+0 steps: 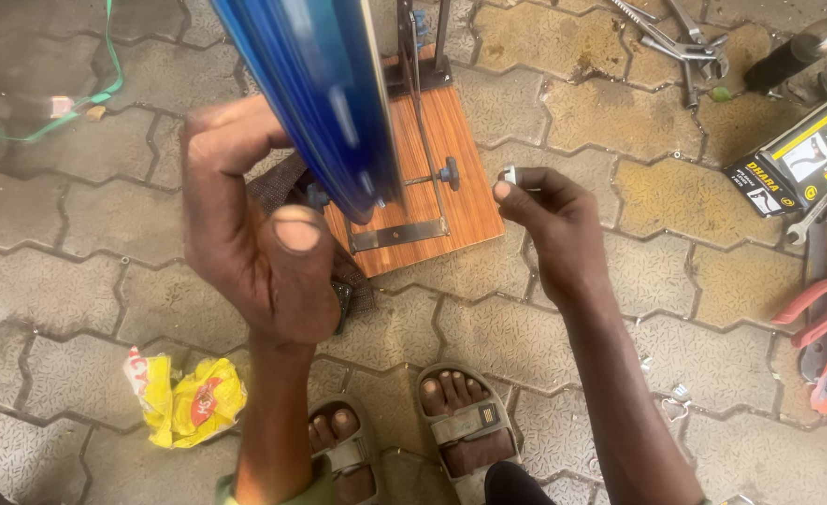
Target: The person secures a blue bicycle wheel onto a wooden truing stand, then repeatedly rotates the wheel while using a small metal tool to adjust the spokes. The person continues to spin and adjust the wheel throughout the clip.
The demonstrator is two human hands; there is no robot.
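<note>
Blue metal rim (pixel 320 93), blurred, stands over the wooden base board (pixel 451 159) on the paved ground (pixel 77 262), clasped by the left hand (pixel 254 243). Small silver nipple (pixel 510 175) pinched in the right hand (pixel 553 229) beside the board's right edge. Yellow wrapper (pixel 189 402) lies bottom left; spanners (pixel 684 47) top right.

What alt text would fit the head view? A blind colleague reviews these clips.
Seen from above, a left hand grips a shiny blue rim over a wooden stand, while the right hand pinches a small metal piece. Sandalled feet, a yellow wrapper and wrenches lie on paving.
</note>
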